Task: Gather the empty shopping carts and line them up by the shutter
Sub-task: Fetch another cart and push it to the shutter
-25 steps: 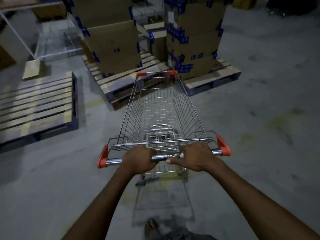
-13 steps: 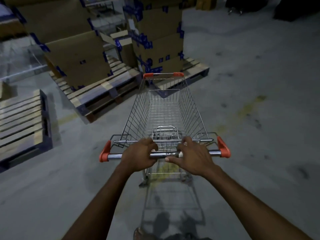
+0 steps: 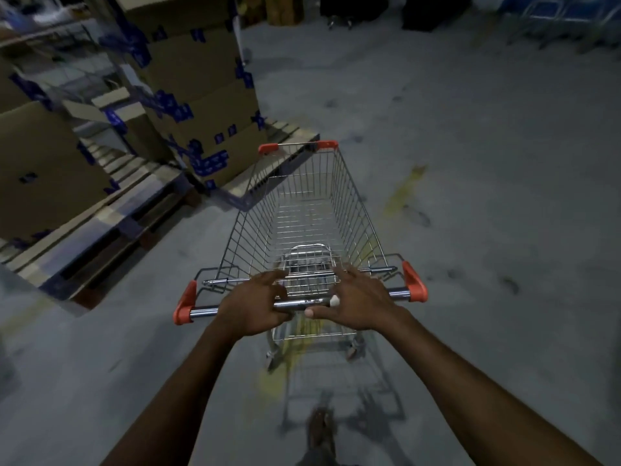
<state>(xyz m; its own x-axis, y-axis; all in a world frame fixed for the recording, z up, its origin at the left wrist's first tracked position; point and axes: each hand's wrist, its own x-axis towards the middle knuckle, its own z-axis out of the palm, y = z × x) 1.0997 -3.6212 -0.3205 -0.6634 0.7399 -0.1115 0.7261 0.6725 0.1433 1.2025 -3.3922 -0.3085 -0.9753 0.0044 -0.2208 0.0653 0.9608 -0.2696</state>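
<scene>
Chrome wire shopping cart stands empty, stacked cardboard boxes to its left. The left hand curls round its handle. The right hand rests there, fingers stretched apart.
</scene>
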